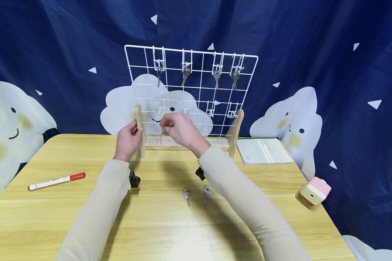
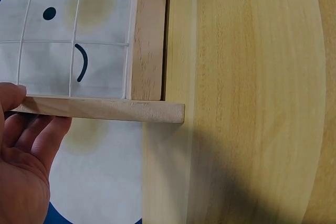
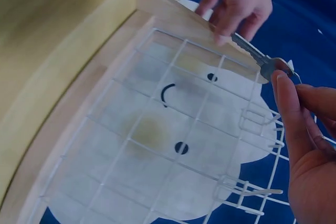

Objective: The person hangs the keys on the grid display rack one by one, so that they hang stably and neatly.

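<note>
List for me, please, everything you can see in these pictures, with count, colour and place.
wire rack: one, white grid on wooden feet, back of table
hanging keys: four, metal, top row of hooks
loose keys: two, silver, table front
marker: one, white with red cap, left
booklet: one, white, right
table: one, light wood
key: one, silver, pinched in right hand
left hand: holds rack's left foot
right hand: at lower hooks

Both arms outstretched, left hand [image 1: 128,138] clasping, right hand [image 1: 179,128] fingers pinched.
</note>
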Motion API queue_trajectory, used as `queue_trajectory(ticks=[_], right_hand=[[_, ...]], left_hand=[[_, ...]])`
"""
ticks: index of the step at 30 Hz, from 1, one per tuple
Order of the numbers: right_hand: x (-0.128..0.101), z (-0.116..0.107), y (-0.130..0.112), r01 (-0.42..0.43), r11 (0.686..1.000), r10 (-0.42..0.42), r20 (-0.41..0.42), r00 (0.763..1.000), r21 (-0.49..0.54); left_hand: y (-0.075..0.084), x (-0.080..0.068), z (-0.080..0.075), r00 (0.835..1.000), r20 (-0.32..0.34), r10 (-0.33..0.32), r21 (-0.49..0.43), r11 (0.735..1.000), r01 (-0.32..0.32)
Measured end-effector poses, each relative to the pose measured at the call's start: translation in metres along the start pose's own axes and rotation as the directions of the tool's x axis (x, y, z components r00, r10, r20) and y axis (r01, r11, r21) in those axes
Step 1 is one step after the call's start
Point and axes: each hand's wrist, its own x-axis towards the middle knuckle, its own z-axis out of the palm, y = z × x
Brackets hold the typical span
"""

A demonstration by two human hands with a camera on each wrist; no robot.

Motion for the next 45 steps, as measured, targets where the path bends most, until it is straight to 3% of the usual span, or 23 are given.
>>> queue_trajectory(ticks=[7, 13, 20, 30, 38, 45], right_hand=[[0.012, -0.008, -0.008, -0.018, 0.997, 0.020, -0.030, 0.999, 0.076], [0.021, -0.010, -0.009, -0.002, 1.000, 0.005, -0.092, 0.996, 0.026], [0.031, -0.010, -0.012, -0.020, 0.999, 0.015, -0.114, 0.993, -0.042], [0.038, -0.006, -0.001, -0.060, 0.990, 0.043, -0.134, 0.990, -0.124], [0.025, -0.009, -0.003, -0.029, 0.986, -0.004, -0.192, 0.981, -0.165], [0.001, -0.015, -0.008, -0.011, 0.984, -0.016, -0.146, 0.989, -0.180]], left_hand=[[0.000, -0.002, 0.000, 1.000, 0.000, -0.016, -0.002, 1.000, 0.016], [0.001, -0.001, 0.000, 1.000, 0.003, -0.023, -0.002, 1.000, 0.023], [0.001, 0.000, 0.000, 1.000, -0.028, -0.006, -0.016, 1.000, 0.005], [0.000, -0.001, 0.002, 1.000, -0.021, -0.023, -0.031, 0.999, 0.022], [0.003, -0.002, 0.001, 1.000, -0.003, -0.024, -0.045, 0.999, 0.024], [0.003, 0.000, 0.000, 1.000, -0.015, -0.017, -0.029, 0.999, 0.017]])
